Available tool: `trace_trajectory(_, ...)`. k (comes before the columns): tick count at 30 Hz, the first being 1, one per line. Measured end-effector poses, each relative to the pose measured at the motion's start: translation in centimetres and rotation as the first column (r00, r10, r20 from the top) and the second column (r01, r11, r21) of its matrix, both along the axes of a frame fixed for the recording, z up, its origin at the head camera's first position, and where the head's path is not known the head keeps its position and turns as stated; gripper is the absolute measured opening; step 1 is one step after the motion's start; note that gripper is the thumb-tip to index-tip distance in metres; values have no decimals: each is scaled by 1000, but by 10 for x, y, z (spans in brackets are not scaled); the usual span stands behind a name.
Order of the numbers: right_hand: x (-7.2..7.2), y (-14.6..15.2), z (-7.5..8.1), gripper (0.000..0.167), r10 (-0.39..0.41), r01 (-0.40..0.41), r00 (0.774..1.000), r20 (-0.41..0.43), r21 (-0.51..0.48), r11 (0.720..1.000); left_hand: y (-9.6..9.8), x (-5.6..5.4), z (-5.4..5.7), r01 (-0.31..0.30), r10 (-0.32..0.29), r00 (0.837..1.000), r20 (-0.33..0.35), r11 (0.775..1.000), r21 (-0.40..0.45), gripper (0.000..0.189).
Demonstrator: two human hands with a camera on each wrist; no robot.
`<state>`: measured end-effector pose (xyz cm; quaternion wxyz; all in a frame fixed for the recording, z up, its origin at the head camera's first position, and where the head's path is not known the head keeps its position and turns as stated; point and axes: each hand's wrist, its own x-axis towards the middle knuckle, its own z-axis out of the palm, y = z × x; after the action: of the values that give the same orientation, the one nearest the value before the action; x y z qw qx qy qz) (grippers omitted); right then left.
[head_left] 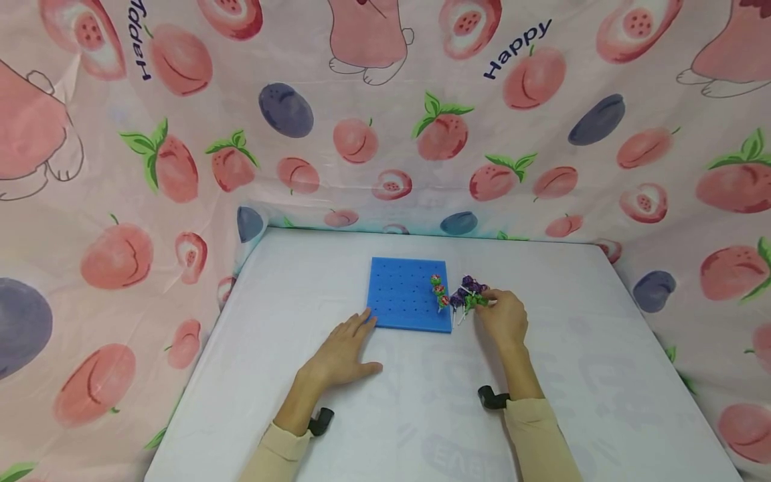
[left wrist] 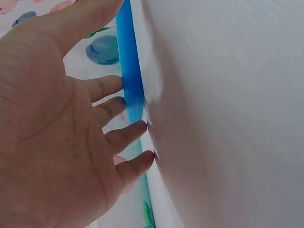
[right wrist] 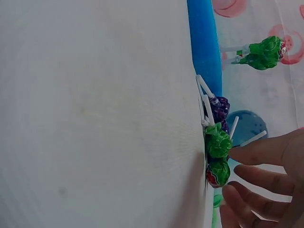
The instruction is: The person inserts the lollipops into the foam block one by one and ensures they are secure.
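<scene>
A blue board (head_left: 403, 294) with rows of small holes lies on the table. My left hand (head_left: 337, 351) rests by its near left corner, fingers straight and fingertips at the edge; the left wrist view shows its bare palm (left wrist: 57, 128). Three lollipops (head_left: 439, 289) in green and red wrappers stand in a column at the board's right side. Beside the board lies a pile of purple lollipops (head_left: 468, 284) and green lollipops (right wrist: 219, 142) with white sticks. My right hand (head_left: 504, 318) reaches into it, thumb and fingertips right at the green wrappers.
The white table (head_left: 421, 408) extends around the board. A fruit-print cloth (head_left: 361, 181) hangs behind the table and along both sides. Black wrist mounts (head_left: 494, 398) sit on both forearms at the sleeve ends.
</scene>
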<state>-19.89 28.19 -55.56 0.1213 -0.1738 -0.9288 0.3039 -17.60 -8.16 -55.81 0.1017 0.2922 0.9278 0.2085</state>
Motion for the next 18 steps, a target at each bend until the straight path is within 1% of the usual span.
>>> trace_trajectory(8,-3,7,-6,37,18,-19,1000,14,23,1000,0,0,0,4,-4,1000,10,1000,-8,97)
trace_trajectory(18,-6,10,-12,40,51,-51,999,19,7,999,-1,-1,-1,4,-4,1000,2,1000,-9,96)
